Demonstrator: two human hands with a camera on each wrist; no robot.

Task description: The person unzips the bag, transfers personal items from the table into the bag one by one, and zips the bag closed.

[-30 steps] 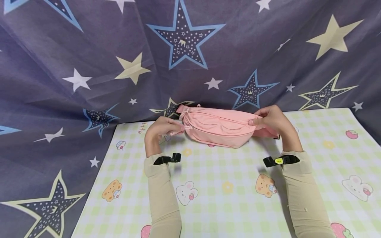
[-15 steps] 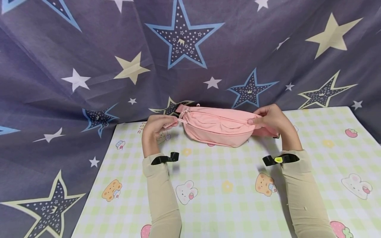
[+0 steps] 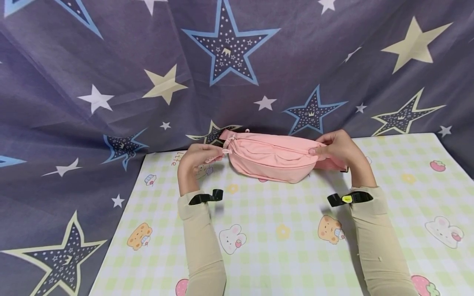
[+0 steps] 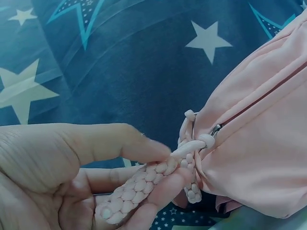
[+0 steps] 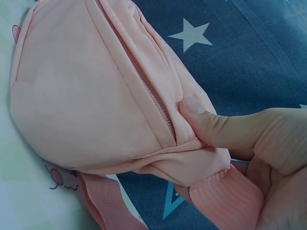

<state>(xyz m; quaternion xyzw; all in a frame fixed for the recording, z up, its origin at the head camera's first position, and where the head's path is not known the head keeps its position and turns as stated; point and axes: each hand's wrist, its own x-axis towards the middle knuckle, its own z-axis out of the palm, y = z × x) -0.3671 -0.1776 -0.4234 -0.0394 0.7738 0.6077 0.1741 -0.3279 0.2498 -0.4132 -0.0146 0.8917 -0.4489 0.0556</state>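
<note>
A pink waist bag (image 3: 274, 158) sits at the far edge of the table, its front facing me. At its left end my left hand (image 3: 198, 158) pinches a braided cord zipper pull (image 4: 139, 187) between thumb and fingers. The cord is tied to a small metal zipper slider (image 4: 216, 130) at the end of the front zipper. A second braided pull (image 4: 190, 184) hangs behind it. My right hand (image 3: 340, 150) grips the bag's right end, thumb on the front next to the zipper (image 5: 144, 81). Beside that hand, pink webbing strap (image 5: 230, 201) comes off the bag's end; its fingers are partly hidden.
A green-and-white checked table cover (image 3: 259, 263) with cartoon prints lies under the forearms. Right behind the bag hangs a dark star-patterned curtain (image 3: 237, 102). Each wrist wears a black strap (image 3: 205, 198).
My left hand has shifted slightly left and up with the braided pull, from the bag's front to its left end. The right hand and the bag stay almost in place.
</note>
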